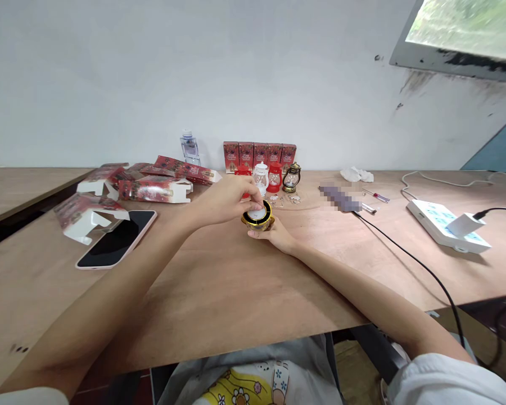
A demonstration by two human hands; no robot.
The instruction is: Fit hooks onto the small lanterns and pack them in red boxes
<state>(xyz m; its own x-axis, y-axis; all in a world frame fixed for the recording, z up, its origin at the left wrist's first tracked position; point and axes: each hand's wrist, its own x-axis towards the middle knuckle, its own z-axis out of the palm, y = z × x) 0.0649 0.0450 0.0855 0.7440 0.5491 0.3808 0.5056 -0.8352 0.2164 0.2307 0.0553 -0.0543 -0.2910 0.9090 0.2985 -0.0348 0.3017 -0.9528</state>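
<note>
Over the middle of the wooden table point(219, 298), my right hand point(276, 233) cups a small gold-and-black lantern point(258, 217) from below, fingers wrapped round it. My left hand point(227, 199) rests on top of it, fingertips pinched on the white round part in its upper face. Just behind stand a white lantern point(260, 175), a red lantern point(274, 176) and a dark gold lantern point(292, 177), with a second red one partly hidden by my left hand. Small metal hooks point(284, 199) lie in front of them.
A row of red boxes point(259, 153) stands by the wall with a small bottle point(189, 147). Opened red cartons point(143, 183) and a phone point(118, 239) lie at left. At right are a screwdriver point(377, 196), a white cloth point(356, 174), a power strip point(444, 225) and a black cable point(409, 259).
</note>
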